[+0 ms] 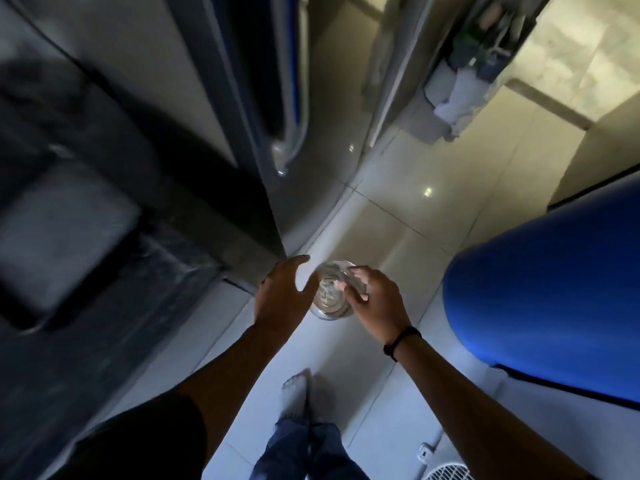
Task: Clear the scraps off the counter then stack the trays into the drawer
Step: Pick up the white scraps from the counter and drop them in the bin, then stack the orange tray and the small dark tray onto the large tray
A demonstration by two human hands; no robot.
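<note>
I look straight down at a tiled floor. My right hand (375,301) grips a clear round container (329,299) by its right rim, holding it above the floor. Something pale and crumpled lies inside; the blur keeps me from telling what it is. My left hand (282,294) hovers just left of the container, fingers spread and curved, thumb close to its rim, holding nothing. A dark counter (104,306) runs along the left; a grey rectangular tray-like shape (65,237) lies on it, blurred.
A grey appliance door with a blue-edged handle (291,98) stands ahead at the left. A large blue drum (547,317) fills the right side. My socked foot (294,396) is on the floor tiles (415,209). A white fan grille (450,474) pokes in below.
</note>
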